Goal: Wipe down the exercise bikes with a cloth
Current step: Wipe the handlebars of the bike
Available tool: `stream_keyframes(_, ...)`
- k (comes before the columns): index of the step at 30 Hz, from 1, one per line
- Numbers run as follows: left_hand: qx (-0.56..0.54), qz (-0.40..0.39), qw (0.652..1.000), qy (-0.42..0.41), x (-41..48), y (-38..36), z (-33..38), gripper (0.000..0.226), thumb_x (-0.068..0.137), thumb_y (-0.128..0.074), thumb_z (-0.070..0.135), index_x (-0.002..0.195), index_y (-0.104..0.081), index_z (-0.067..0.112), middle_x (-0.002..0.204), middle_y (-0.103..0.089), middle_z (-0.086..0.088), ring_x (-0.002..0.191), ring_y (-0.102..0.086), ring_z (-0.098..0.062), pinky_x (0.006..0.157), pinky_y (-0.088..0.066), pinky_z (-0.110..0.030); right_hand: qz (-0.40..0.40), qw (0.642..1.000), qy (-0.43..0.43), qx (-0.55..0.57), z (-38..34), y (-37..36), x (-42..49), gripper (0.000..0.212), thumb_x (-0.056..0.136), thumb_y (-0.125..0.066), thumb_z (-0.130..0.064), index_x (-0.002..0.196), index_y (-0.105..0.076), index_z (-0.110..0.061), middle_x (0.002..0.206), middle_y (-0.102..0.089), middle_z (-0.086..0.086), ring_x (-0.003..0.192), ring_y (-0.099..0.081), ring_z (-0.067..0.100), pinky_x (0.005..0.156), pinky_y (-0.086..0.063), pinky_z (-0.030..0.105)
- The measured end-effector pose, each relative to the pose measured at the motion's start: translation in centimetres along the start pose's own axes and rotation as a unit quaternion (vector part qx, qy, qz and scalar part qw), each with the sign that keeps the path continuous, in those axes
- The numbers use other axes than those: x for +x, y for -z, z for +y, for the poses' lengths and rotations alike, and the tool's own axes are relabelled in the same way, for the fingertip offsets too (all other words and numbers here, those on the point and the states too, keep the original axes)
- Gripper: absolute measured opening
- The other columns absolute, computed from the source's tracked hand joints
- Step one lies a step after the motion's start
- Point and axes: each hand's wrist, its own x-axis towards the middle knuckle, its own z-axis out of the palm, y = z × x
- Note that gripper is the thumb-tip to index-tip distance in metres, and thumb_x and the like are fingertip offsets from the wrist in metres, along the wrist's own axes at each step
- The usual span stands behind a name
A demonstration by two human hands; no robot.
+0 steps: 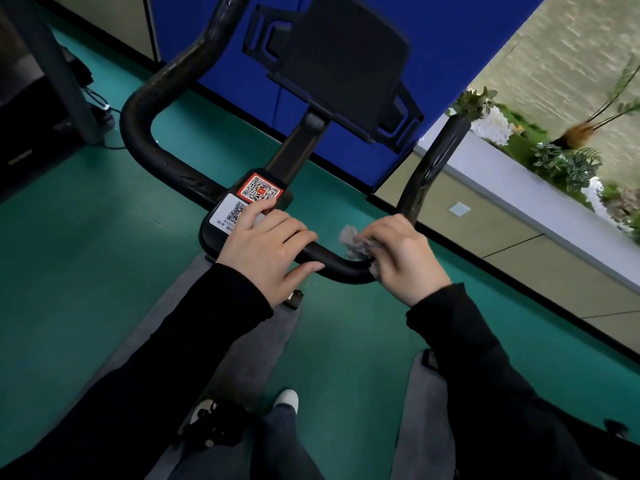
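The left hand (263, 245) lies flat, fingers relaxed, on the centre of the handlebar (143, 98), apparently to steady it, while the right hand (401, 254) clutches the grey cloth (351, 240) around its near right bend to rub it clean.

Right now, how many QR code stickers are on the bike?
2: a red sticker on the centre block, and a white sticker beside it, partly under the left hand. Others may be hidden.
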Motion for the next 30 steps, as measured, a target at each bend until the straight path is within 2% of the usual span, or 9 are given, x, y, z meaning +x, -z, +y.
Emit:
stream_keyframes(3,0.003,-0.002,1.0,0.001,0.0,0.0,0.0,0.036,0.088,-0.053,0.048,0.101,-0.069,0.018,0.096,-0.068,0.005,0.094,-0.062,-0.018,0.105,-0.031,-0.039,0.208,0.975,-0.072,0.02,-0.3,-1.9,-1.7,0.02,0.083,-0.054,0.016,0.095,-0.067,0.006,0.096,-0.063,0.017,0.094,-0.056,0.032,0.089,-0.04,0.025)
stream_keyframes(6,0.006,-0.006,1.0,0.0,0.0,0.0,0.0,0.037,0.088,-0.053,0.048,0.101,-0.069,0.017,0.097,-0.068,0.005,0.095,-0.062,-0.019,0.105,-0.03,-0.039,0.38,0.908,-0.161,0.068,-3.0,-5.6,-3.6,0.021,0.086,-0.054,0.013,0.101,-0.066,0.006,0.105,-0.061,0.016,0.101,-0.056,0.028,0.096,-0.042,0.029)
stream_keyframes(11,0.011,-0.003,1.0,-0.003,0.0,0.0,0.1,0.036,0.088,-0.053,0.047,0.101,-0.07,0.017,0.096,-0.068,0.003,0.095,-0.063,-0.02,0.103,-0.032,-0.04,0.496,0.805,-0.287,0.156,-4.0,-7.1,-2.5,0.024,0.088,-0.051,0.011,0.109,-0.062,0.008,0.112,-0.058,0.017,0.106,-0.057,0.025,0.097,-0.042,0.019)
stream_keyframes(13,0.011,-0.004,1.0,-0.002,0.1,0.1,0.1,0.037,0.089,-0.052,0.047,0.101,-0.07,0.016,0.097,-0.069,0.002,0.095,-0.063,-0.021,0.103,-0.032,-0.04,0.514,0.772,-0.327,0.182,-3.8,-6.6,-1.6,0.023,0.089,-0.05,0.009,0.11,-0.061,0.01,0.111,-0.058,0.023,0.107,-0.057,0.027,0.096,-0.041,0.016)
stream_keyframes(18,0.019,0.004,1.0,-0.006,0.0,0.0,0.0,0.035,0.089,-0.055,0.045,0.1,-0.069,0.015,0.096,-0.068,0.002,0.095,-0.063,-0.022,0.102,-0.034,-0.043,0.5,0.755,-0.366,0.214,-6.0,-7.7,-2.5,0.031,0.095,-0.047,0.003,0.125,-0.053,0.004,0.125,-0.052,0.016,0.117,-0.05,0.018,0.099,-0.036,0.012)
stream_keyframes(21,0.024,0.008,1.0,-0.012,0.0,-0.1,0.0,0.036,0.09,-0.053,0.046,0.1,-0.069,0.016,0.096,-0.068,0.002,0.094,-0.063,-0.022,0.102,-0.033,-0.042,0.491,0.702,-0.429,0.287,-6.1,-8.1,-2.7,0.036,0.098,-0.044,-0.005,0.134,-0.046,-0.005,0.131,-0.048,0.004,0.12,-0.045,0.007,0.096,-0.032,0.004)
stream_keyframes(26,0.026,0.01,1.0,-0.014,-0.1,-0.2,-0.1,0.036,0.091,-0.051,0.046,0.101,-0.069,0.017,0.097,-0.068,0.003,0.094,-0.063,-0.021,0.104,-0.032,-0.04,0.474,0.616,-0.473,0.415,-6.8,-8.7,-3.7,0.037,0.098,-0.045,-0.006,0.135,-0.048,-0.011,0.12,-0.054,-0.016,0.105,-0.052,-0.017,0.087,-0.038,0.001)
stream_keyframes(28,0.026,0.01,1.0,-0.015,0.0,-0.2,-0.1,0.036,0.091,-0.051,0.046,0.1,-0.069,0.017,0.096,-0.068,0.003,0.094,-0.063,-0.021,0.104,-0.031,-0.04,0.458,0.578,-0.484,0.472,-6.0,-8.5,-3.7,0.037,0.098,-0.043,-0.001,0.133,-0.049,-0.009,0.126,-0.058,-0.005,0.113,-0.055,-0.004,0.095,-0.044,0.012)
stream_keyframes(30,0.027,0.011,0.999,-0.016,0.0,-0.2,-0.1,0.037,0.091,-0.05,0.047,0.1,-0.069,0.017,0.096,-0.068,0.003,0.094,-0.063,-0.021,0.104,-0.031,-0.04,0.437,0.551,-0.479,0.525,-4.5,-8.2,-3.4,0.04,0.098,-0.04,0.004,0.135,-0.046,-0.006,0.135,-0.054,0.009,0.126,-0.051,0.016,0.109,-0.039,0.033)
